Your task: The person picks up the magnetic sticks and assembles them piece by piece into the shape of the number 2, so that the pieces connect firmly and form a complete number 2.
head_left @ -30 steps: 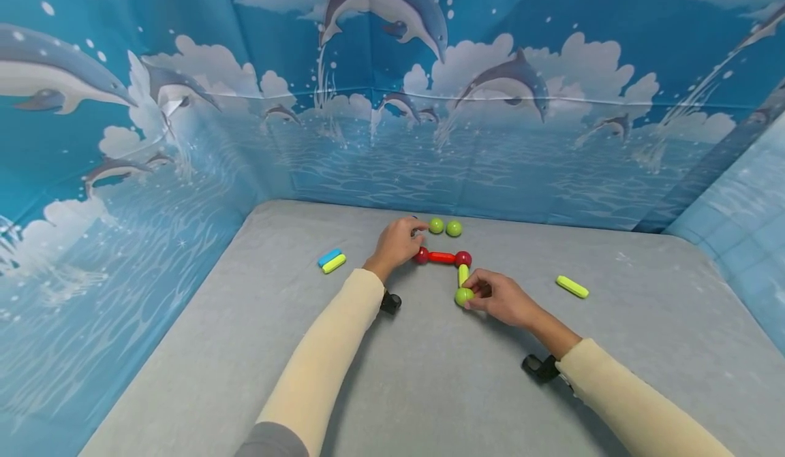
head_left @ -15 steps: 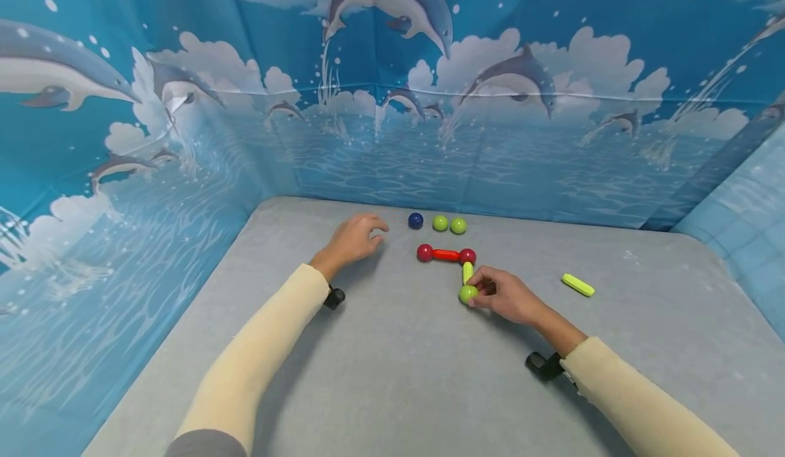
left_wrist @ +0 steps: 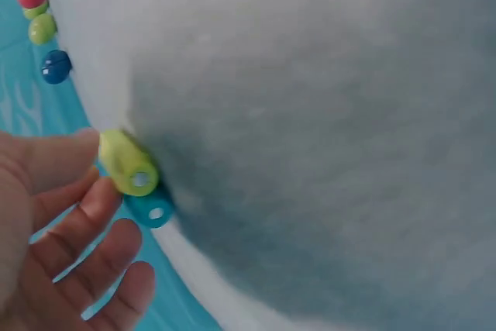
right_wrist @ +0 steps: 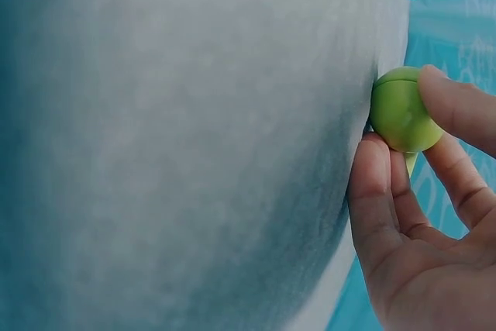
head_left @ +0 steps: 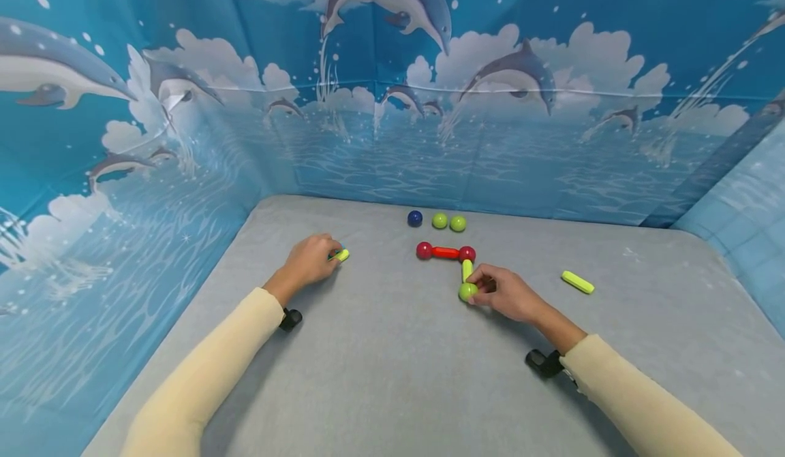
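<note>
on grey surface (head_left: 380,375), six balls (head_left: 467,293), five sticks (left_wrist: 128,162)

Between the left hand (head_left: 311,259) and the right hand (head_left: 505,295) we have a broad stretch of grey table (head_left: 380,348) to pass over. Ahead it tightens: a red stick (head_left: 445,253) with a red ball (head_left: 424,250) and another red ball (head_left: 467,254) at its ends bars the way, and we find only a narrow lane between it and the blue ball (head_left: 415,218) and two green balls (head_left: 439,221). Behind those, the curtain (head_left: 392,164) closes off the back. On the far right, a loose yellow stick (head_left: 578,282) lies in our path, with room around it.
</note>
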